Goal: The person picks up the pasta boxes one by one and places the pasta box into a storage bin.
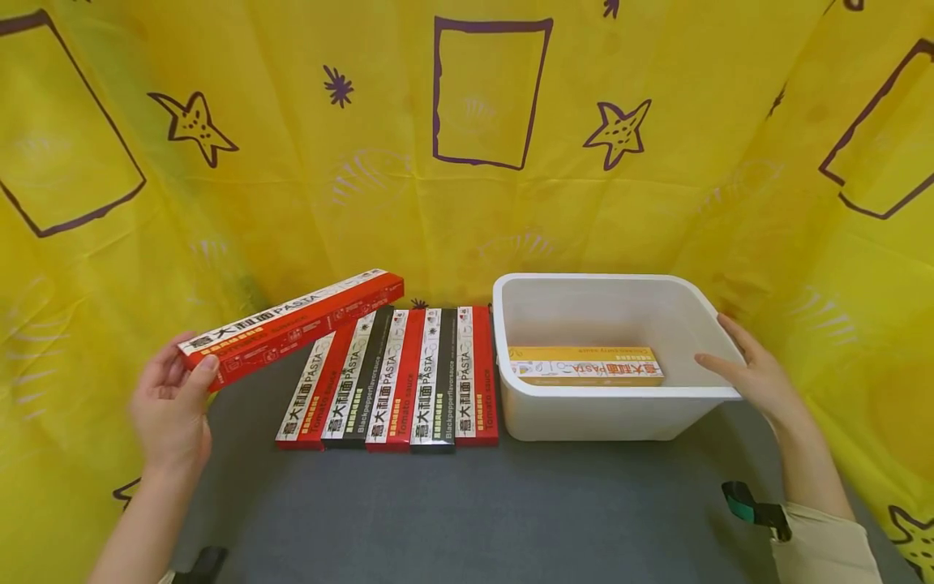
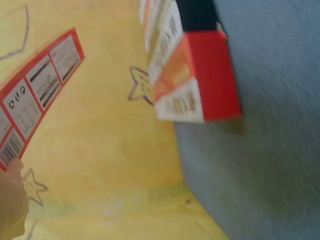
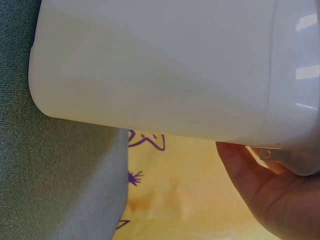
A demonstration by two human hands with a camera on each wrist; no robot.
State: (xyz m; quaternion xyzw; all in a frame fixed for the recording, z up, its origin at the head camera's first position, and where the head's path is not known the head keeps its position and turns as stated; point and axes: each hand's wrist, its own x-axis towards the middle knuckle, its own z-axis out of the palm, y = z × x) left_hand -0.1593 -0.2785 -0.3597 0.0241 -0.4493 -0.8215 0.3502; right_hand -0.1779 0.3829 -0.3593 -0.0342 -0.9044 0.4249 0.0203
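Pinching a red box (image 1: 292, 328) of pasta by its near end, L hand (image 1: 173, 401) holds it up off the table, tilted, thumb on the side facing the person; in head view its far end overlaps the row's far L part. R hand (image 1: 762, 377) grips the R rim of a white tub (image 1: 584, 418), thumb inside, fingers outside. Tub holds a yellow box (image 1: 584, 367), lying lengthwise nr the front wall, lettering upside down. Just L of tub, a row of five boxes (image 1: 397, 389) lies side by side, red & black alternating, red at both ends. Table (image 1: 438, 511) = dark grey; yellow curtain (image 1: 292, 203) w/ purple stars & frames behind. R arm: pale sleeve (image 1: 824, 547), black strap (image 1: 766, 517).
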